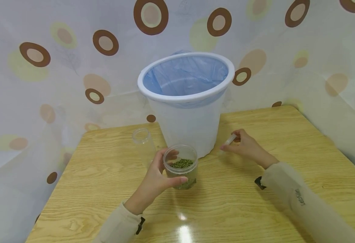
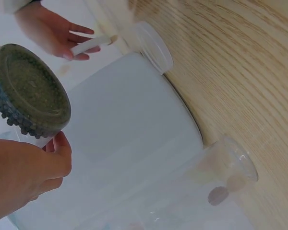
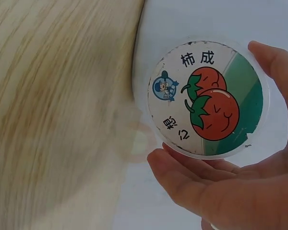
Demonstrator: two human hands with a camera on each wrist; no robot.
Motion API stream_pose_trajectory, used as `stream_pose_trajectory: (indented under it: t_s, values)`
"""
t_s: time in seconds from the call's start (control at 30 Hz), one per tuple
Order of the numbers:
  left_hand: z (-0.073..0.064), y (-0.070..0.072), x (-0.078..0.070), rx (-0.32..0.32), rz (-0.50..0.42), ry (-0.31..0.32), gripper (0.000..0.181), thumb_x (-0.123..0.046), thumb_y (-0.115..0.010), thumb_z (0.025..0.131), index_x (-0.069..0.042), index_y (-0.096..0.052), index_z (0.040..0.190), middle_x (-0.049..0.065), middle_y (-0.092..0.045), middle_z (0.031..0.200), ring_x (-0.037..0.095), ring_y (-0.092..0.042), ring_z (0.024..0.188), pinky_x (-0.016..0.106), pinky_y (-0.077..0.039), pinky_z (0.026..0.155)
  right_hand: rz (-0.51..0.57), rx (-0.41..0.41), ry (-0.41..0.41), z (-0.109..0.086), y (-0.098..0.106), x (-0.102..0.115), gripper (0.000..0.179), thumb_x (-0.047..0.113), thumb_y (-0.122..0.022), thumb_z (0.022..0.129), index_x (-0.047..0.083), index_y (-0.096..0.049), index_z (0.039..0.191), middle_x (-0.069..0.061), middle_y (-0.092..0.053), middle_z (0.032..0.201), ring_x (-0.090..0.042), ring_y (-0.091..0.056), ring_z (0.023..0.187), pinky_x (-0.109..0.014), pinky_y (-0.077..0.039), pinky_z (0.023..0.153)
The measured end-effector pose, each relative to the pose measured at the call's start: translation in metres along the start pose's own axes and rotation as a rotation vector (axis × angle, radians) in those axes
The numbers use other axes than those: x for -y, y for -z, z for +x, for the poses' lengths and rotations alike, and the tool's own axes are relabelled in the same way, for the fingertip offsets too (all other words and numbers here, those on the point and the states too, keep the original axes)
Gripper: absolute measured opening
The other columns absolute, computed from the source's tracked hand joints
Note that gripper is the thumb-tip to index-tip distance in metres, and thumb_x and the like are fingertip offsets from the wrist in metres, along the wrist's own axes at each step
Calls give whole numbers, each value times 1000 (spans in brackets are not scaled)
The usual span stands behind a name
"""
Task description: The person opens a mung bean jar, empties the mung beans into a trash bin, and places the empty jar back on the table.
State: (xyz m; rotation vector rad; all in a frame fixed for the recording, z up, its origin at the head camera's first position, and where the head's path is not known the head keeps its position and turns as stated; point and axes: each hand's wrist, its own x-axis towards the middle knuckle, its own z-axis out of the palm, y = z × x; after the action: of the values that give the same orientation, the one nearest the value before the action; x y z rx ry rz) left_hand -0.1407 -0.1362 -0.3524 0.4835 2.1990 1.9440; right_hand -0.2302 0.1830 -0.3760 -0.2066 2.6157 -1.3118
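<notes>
A clear jar [image 1: 181, 175] part filled with small green beans [image 1: 181, 163] is gripped by my left hand [image 1: 157, 179], with the thumb along its near side. The jar's mouth has no lid on it. From below, the left wrist view shows its bean-covered base [image 2: 33, 81]. To the right, my right hand [image 1: 245, 148] pinches a round lid [image 1: 230, 139] by its edge, tilted on its side. The lid's printed face [image 3: 209, 100], with red cartoon fruit and characters, shows in the right wrist view.
A white bin [image 1: 192, 125] with a blue liner [image 1: 186, 74] stands behind the hands. Left of it is a tall clear container [image 1: 144, 146]. In the left wrist view, a clear round-based container [image 2: 156, 45] appears beside the bin. A patterned wall backs the wooden table [image 1: 89, 182].
</notes>
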Motion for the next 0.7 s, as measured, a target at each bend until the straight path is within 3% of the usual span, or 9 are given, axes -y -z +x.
stream_pose_trajectory:
  t_s: [0.23,0.7]
  values:
    - [-2,0,1,2,-9,4,82,-12,-85,71,-16,-37,138,6,-43,142,24,-38,132,58,-18,109,-18,7,-46,5,-6,-4,98,55,-72,79,-4,-25,143,-32,-34,138,-44,-36,125,-55,-39,96]
    - [-4,3,4,9,-13,0,82,-16,-86,72,-19,-38,138,8,-41,144,21,-37,131,58,-18,109,-50,-22,-33,11,-13,-5,95,48,-78,76,-5,-31,138,-31,-40,135,-44,-40,123,-54,-38,96]
